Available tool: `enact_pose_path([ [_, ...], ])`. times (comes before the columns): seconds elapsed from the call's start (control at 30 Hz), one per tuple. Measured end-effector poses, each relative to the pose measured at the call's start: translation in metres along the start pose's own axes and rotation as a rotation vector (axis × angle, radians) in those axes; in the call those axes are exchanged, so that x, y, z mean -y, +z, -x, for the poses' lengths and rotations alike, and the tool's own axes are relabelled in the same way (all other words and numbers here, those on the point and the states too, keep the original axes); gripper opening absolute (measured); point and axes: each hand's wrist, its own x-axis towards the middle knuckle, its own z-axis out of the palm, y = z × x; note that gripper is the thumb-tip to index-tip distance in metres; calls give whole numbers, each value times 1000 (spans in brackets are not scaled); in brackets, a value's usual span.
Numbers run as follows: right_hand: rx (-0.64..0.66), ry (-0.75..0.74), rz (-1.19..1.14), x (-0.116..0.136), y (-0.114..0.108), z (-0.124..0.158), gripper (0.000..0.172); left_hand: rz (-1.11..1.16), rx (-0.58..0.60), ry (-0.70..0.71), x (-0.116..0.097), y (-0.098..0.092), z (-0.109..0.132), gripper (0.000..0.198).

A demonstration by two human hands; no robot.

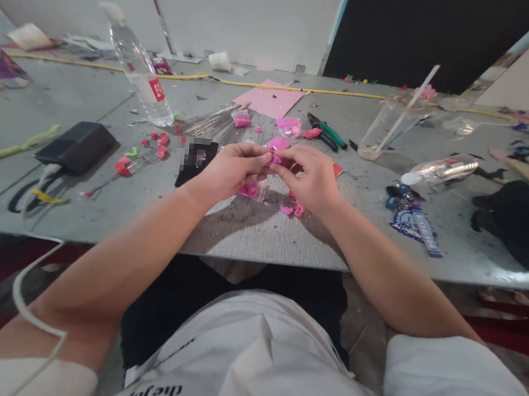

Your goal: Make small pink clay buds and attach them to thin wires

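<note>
Both hands meet over the table, fingertips together around a small pink-purple piece (276, 158) that looks like soft clay. My left hand (232, 170) pinches it from one side, and my right hand (312, 176) pinches it from the other. Just beyond the fingers lies a bright pink lump (278, 143). Below my left fingers, a clear bag with pink material (248, 189) rests on the table. Small crumpled pink pieces (298, 209) lie near my right hand. A flat black object (197, 163) is beside my left hand, partly blurred out.
Thin wires (215, 121), green-handled pliers (331, 135) and a pink sheet (270, 98) lie beyond the hands. On the left are a water bottle (141, 72), a black power adapter (79, 145) and pink-tipped wires (123, 165). A plastic cup (389, 125) and keychain (411, 222) are right.
</note>
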Motion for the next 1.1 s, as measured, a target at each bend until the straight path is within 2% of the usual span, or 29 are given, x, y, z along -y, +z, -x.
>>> enact_pose_path([
  [0.1,6,-43,37,-4,-1,-1,13,-35,40,17,-1,-1,1,32],
  [0.23,57,-28,120,-9,-3,-3,16,-118,76,22,1,-1,2,38],
  [0.37,105,-21,114,-7,-1,-3,22,-273,-5,88,6,0,0,31],
  [0.43,107,-3,55,-5,2,-1,23,-266,-41,135,7,1,-2,25],
  [0.57,102,173,-163,-2,8,3,28,-198,-45,174,5,1,-3,20],
  [0.73,36,362,-434,1,5,0,42,-166,36,128,-1,5,2,20],
  [0.83,70,438,-477,1,1,-1,51,-171,85,133,-3,7,6,23],
  [0.9,62,408,-424,1,-1,-1,47,-164,101,125,-4,7,7,23],
  [0.97,15,303,-306,1,-1,-1,40,-120,100,100,-3,7,6,20],
  [1.1,-31,98,-82,0,2,0,37,-5,40,80,-2,6,3,16],
])
